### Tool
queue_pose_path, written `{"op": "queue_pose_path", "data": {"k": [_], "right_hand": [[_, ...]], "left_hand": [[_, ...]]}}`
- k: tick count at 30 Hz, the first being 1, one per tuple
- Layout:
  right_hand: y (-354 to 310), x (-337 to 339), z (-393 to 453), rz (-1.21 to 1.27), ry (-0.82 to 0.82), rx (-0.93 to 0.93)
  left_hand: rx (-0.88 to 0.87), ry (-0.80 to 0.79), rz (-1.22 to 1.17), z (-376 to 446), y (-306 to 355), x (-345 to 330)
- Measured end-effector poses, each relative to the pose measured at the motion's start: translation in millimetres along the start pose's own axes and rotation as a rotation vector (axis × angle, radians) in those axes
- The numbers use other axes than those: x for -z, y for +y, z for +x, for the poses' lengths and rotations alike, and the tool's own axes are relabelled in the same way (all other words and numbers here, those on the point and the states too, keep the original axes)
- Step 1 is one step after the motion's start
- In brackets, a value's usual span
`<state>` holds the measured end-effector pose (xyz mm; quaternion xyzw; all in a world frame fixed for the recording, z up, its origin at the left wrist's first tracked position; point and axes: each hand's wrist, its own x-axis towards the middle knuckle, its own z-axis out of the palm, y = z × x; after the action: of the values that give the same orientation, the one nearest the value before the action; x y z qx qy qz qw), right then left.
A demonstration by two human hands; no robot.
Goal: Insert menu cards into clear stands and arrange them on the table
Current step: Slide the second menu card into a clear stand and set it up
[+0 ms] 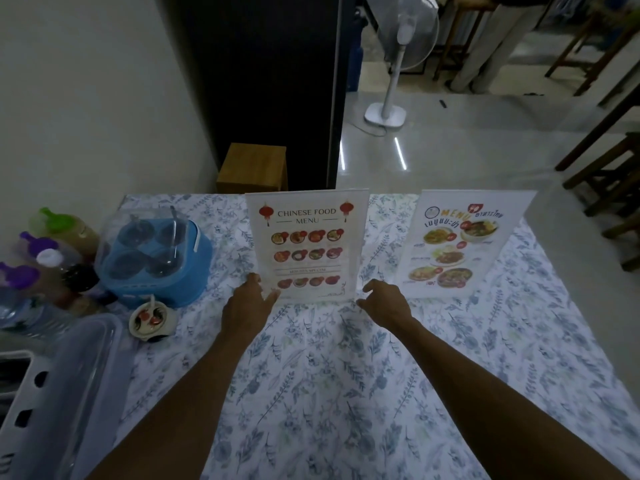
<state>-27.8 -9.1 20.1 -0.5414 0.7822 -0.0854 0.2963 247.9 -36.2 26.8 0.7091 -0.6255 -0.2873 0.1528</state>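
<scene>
A clear stand holding the Chinese food menu card (pixel 306 242) stands upright at the middle of the table (pixel 329 375), which has a floral cloth. My left hand (pixel 247 304) grips its lower left corner, thumb on the front. My right hand (pixel 386 301) hovers by the lower right corner, fingers curled and apart, and I cannot tell if it touches the stand. A second clear stand with a Thai menu card (pixel 462 244) stands upright to the right, untouched.
At the table's left stand a blue condiment caddy (pixel 156 261) with a clear lid, sauce bottles (pixel 52 251), a small painted bowl (pixel 152 320) and a white plastic basket (pixel 59 393). Beyond the far edge are a wooden stool (pixel 252 168), a floor fan (pixel 391 95) and wooden chairs.
</scene>
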Motion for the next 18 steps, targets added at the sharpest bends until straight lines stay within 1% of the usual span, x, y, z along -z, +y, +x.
{"op": "queue_pose_path", "data": {"k": [2, 3, 7, 9, 13, 18], "right_hand": [[4.5, 5.1, -4.7, 0.011, 0.012, -0.005], [7.1, 7.9, -6.6, 0.018, 0.02, -0.005], [20.8, 20.8, -13.4, 0.03, 0.047, 0.005], [29.8, 27.7, -17.1, 0.038, 0.058, 0.001], [49.0, 42.0, -23.6, 0.064, 0.08, -0.022], [84.4, 65.2, -34.2, 0.071, 0.093, -0.084]], "left_hand": [[0.02, 0.001, -0.014, -7.7, 5.0, -0.7], [0.029, 0.006, 0.016, -11.0, 7.8, -1.9], [0.112, 0.037, 0.365, -26.4, 25.8, -8.2], [0.123, 0.009, 0.421, -34.4, 36.1, -15.4], [0.021, -0.008, 0.493, -41.6, 62.0, -35.9], [-0.104, -0.048, 0.441, -50.1, 108.5, -66.1]]}}
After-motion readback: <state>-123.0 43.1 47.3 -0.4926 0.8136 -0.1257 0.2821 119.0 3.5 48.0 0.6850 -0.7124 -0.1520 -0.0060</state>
